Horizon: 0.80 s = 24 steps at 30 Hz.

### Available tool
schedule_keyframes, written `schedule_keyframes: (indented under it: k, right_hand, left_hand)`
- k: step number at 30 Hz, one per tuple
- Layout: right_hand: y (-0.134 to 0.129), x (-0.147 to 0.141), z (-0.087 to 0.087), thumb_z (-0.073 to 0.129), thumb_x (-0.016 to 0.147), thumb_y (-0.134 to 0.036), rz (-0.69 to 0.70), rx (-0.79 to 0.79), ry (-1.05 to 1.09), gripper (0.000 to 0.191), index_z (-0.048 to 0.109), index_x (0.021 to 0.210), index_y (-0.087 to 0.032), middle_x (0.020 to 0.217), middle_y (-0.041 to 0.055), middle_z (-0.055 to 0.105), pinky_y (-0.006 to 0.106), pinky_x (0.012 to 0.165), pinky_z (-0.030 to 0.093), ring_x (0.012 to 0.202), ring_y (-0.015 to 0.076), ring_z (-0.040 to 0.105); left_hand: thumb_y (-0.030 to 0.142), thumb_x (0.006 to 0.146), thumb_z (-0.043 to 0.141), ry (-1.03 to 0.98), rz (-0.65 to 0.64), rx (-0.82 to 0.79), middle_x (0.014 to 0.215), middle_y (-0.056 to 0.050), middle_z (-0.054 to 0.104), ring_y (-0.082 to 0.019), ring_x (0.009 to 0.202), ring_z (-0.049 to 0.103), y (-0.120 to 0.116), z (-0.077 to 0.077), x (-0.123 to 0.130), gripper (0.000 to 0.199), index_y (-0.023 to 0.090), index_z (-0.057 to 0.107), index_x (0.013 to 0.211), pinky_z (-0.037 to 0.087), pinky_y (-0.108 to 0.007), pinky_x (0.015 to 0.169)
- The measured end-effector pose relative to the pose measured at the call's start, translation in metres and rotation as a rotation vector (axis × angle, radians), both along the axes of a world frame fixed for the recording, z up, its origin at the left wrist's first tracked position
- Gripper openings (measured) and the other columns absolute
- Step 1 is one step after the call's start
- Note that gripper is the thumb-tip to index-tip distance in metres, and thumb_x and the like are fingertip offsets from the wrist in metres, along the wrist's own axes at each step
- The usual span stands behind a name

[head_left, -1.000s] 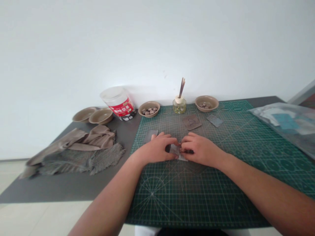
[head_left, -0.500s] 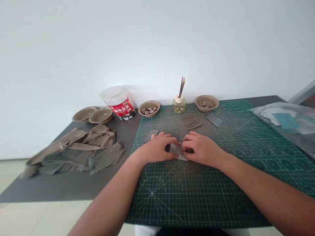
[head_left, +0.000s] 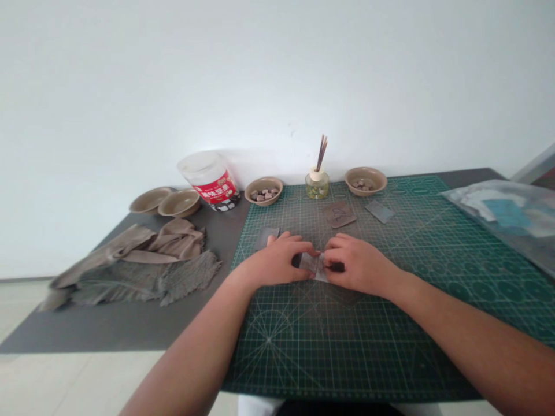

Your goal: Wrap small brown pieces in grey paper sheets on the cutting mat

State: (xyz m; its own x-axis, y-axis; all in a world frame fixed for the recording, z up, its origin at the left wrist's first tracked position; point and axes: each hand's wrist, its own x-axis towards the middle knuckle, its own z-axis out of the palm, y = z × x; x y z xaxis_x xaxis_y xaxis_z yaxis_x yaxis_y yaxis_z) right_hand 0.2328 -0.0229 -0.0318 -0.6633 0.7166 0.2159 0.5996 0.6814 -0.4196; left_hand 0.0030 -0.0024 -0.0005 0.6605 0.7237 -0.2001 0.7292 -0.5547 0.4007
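A small pale, see-through flat piece [head_left: 309,262], which looks like thin plastic, lies on the green cutting mat [head_left: 299,341] between my hands. My left hand [head_left: 281,259] has its thumb and fingertips closed on the left part of it. From the other side, my right hand [head_left: 353,263] pinches its right part with curled fingers. Whether anything is inside the piece is too small to tell. Just behind my left hand lies a greyish flat piece [head_left: 265,238]. Farther back are a brown square piece [head_left: 340,214] with a dark squiggle and another greyish clear piece [head_left: 380,211].
Along the wall stand two bowls of stones [head_left: 263,191] [head_left: 365,181], a reed diffuser [head_left: 317,184] and a red-labelled tub [head_left: 212,185]. Two more bowls [head_left: 150,200] [head_left: 178,203] and a crumpled brown-grey cloth [head_left: 143,260] sit left. A clear bag [head_left: 505,214] lies right.
My right hand's fingers have shifted slightly rightward along the see-through piece, showing more of its middle. My left hand stays in nearly the same place.
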Motion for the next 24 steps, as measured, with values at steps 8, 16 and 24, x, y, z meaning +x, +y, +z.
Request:
schedule_keyframes:
  k: [8, 16, 24]
  right_hand:
    - [-0.001, 0.000, -0.001, 0.069, 0.086, -0.021, 0.083, 0.000, 0.049, 0.012, 0.062, 0.077, -0.021, 0.087, 0.0027, 0.064, 0.035, 0.081, 0.043, 0.085, 0.0195, 0.054]
    - [-0.007, -0.008, 0.005, 0.073, 0.082, -0.024, -0.185, -0.160, 0.417, 0.017, 0.057, 0.090, -0.022, 0.081, -0.0023, 0.060, 0.028, 0.067, 0.043, 0.071, 0.0146, 0.054]
    - [0.003, 0.002, 0.000, 0.080, 0.076, -0.044, -0.168, -0.202, 0.215, 0.047, 0.060, 0.112, -0.022, 0.108, 0.0065, 0.066, 0.038, 0.084, 0.048, 0.096, 0.0242, 0.060]
  left_hand:
    - [0.045, 0.083, 0.071, -0.022, -0.030, 0.072, 0.102, -0.003, 0.063, -0.029, 0.107, 0.050, -0.001, -0.001, 0.000, 0.032, 0.028, 0.068, 0.110, 0.033, -0.041, 0.087]
    - [0.022, 0.085, 0.069, -0.335, -0.052, 0.232, 0.099, -0.002, 0.066, -0.022, 0.101, 0.055, -0.004, 0.002, 0.004, 0.018, 0.023, 0.066, 0.102, 0.034, -0.037, 0.087]
    - [0.023, 0.088, 0.067, -0.617, 0.104, 0.252, 0.095, -0.004, 0.068, -0.020, 0.095, 0.061, 0.007, -0.007, -0.003, 0.005, 0.019, 0.066, 0.091, 0.045, -0.035, 0.089]
